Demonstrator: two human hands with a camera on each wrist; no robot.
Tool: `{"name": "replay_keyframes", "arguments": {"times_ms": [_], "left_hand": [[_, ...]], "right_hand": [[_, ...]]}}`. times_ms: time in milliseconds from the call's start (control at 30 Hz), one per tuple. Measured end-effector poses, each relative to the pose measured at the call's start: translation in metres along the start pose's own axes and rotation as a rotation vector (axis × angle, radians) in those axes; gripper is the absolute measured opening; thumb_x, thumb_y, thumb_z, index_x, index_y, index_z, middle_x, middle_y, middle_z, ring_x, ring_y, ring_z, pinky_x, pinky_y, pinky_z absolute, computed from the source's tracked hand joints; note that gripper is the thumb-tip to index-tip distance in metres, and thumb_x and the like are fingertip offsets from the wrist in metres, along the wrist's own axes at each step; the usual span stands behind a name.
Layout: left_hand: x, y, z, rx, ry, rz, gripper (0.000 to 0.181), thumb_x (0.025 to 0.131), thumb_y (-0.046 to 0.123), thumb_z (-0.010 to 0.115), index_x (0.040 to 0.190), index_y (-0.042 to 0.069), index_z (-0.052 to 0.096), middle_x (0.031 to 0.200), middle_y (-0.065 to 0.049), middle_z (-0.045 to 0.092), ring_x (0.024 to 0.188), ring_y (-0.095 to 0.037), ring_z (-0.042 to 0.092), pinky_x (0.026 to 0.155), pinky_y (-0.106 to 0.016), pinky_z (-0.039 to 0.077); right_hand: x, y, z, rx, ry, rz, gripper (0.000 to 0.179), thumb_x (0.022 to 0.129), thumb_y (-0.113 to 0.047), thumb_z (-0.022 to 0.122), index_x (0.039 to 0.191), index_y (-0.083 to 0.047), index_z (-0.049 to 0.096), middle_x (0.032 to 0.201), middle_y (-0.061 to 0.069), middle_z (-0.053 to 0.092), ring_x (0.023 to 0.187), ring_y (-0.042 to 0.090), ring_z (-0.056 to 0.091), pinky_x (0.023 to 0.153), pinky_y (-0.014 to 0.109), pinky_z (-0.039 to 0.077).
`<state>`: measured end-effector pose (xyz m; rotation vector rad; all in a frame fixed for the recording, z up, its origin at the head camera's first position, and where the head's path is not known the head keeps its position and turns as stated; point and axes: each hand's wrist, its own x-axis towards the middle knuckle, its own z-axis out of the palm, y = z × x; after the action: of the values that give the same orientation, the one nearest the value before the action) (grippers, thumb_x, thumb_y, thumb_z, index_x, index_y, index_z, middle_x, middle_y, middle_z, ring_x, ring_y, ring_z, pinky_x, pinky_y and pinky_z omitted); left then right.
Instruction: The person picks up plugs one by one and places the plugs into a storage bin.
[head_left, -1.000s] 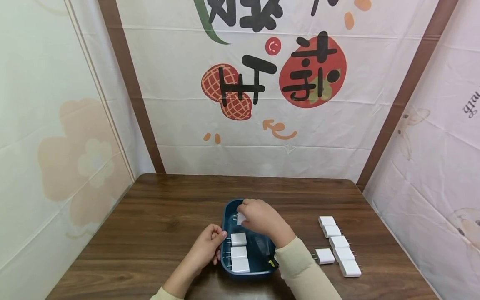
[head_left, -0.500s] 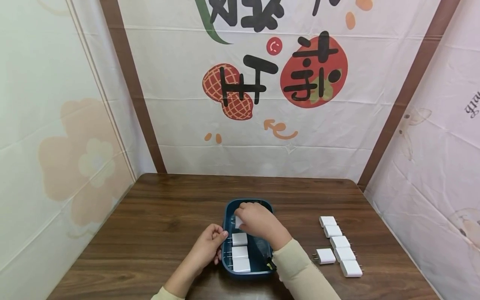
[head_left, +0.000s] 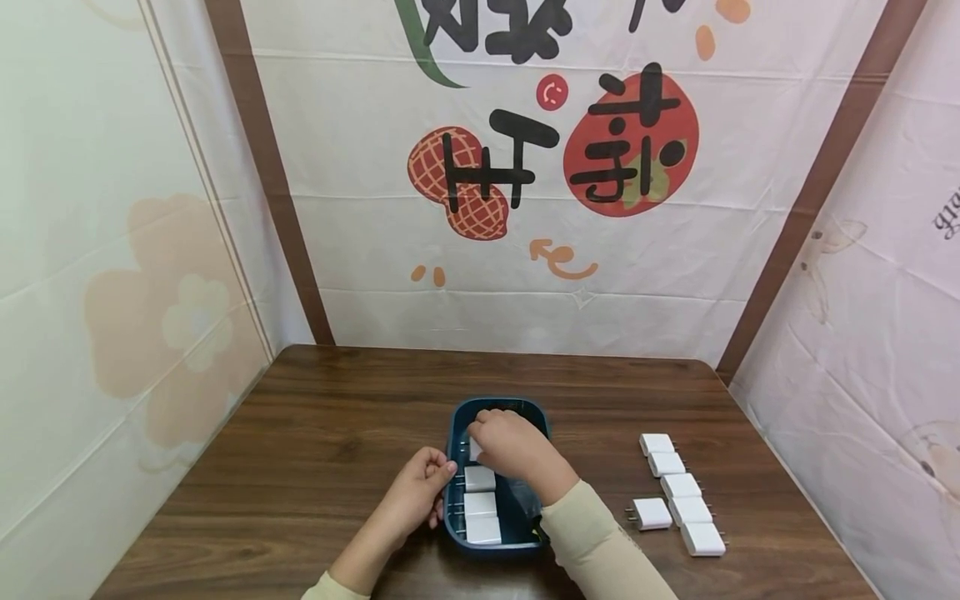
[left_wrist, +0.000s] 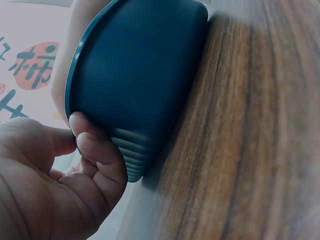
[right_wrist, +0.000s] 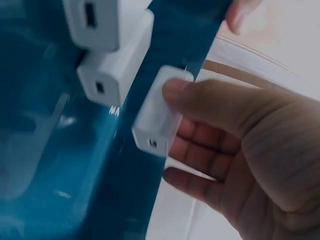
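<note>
With the left hand [head_left: 411, 493] gripping a blue tray [left_wrist: 135, 75], the right hand [head_left: 516, 450] is pinching a charger [right_wrist: 156, 112] inside, three chargers [head_left: 480, 504] lying beside its fingers, six chargers [head_left: 688, 510] remaining well rightward.

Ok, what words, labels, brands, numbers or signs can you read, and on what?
"g", then unclear letters cut off by the picture's edge: right curtain.
Large black characters, back curtain: not reliably readable.
Orange arrow sign: back curtain.
Red dot, same curtain: symbol unclear.
White chargers: no readable label.
</note>
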<state>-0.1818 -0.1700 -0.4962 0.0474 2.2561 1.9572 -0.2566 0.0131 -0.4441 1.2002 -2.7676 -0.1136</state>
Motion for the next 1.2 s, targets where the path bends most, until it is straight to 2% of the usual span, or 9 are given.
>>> {"name": "replay_keyframes", "arguments": {"times_ms": [433,1200], "left_hand": [[0.0,0.0,0.001,-0.012,-0.005,-0.005,0.024,0.108,0.024,0.053,0.114,0.002,0.047,0.073,-0.005,0.055,0.053,-0.013,0.052,0.044,-0.022,0.043],[-0.001,-0.001,0.0,0.008,0.005,0.003,0.024,0.108,0.024,0.053,0.115,0.001,0.047,0.074,-0.006,0.056,0.053,-0.013,0.052,0.044,-0.022,0.044]], "right_hand": [[0.0,-0.004,0.008,-0.024,-0.015,0.002,0.032,0.092,-0.03,0.079,0.12,-0.016,0.073,0.109,-0.003,0.07,0.096,0.01,0.065,0.09,0.026,0.056],[0.006,-0.004,0.017,-0.015,-0.029,0.01,0.029,0.095,-0.03,0.075,0.121,-0.018,0.073,0.112,-0.003,0.069,0.1,0.01,0.065,0.096,0.029,0.055]]}}
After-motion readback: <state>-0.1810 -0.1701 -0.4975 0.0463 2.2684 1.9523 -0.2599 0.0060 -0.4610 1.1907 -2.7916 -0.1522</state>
